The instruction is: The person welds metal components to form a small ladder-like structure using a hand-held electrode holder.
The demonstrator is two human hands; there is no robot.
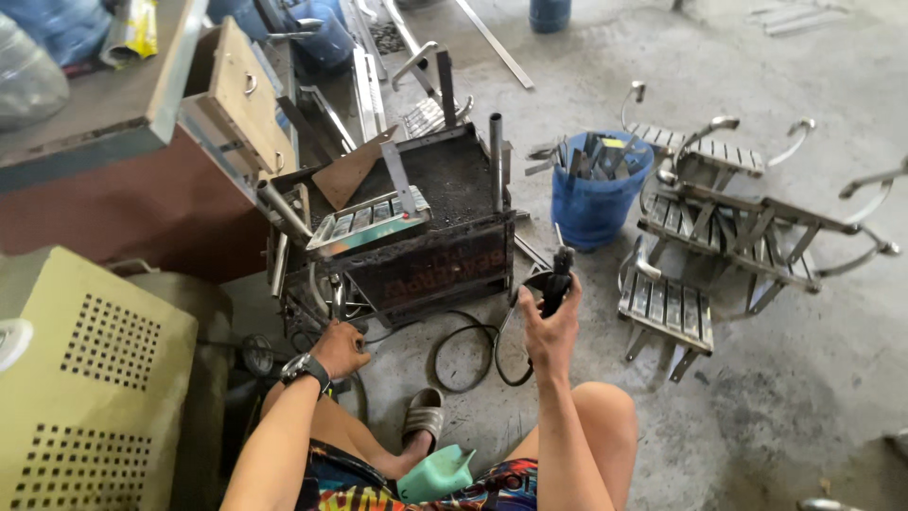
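Note:
My right hand (pixel 551 326) is raised in front of me and grips a black welding electrode holder (pixel 558 274) with a cable (pixel 468 355) looping down to the floor. My left hand (pixel 339 348), with a wristwatch on the wrist, reaches low toward the base of a dark metal work stand (pixel 435 260) and touches a metal piece (pixel 337 301) there; what its fingers hold is hidden. On the stand lies a slatted steel frame (pixel 369 222). My bare knees and a sandal (pixel 423 414) show below.
A blue bucket (pixel 594 203) filled with metal offcuts stands right of the stand. Several welded slatted steel racks (pixel 728 227) lie on the concrete floor at right. A perforated pale yellow cabinet (pixel 85 369) is at left, a wooden desk (pixel 123 123) behind it.

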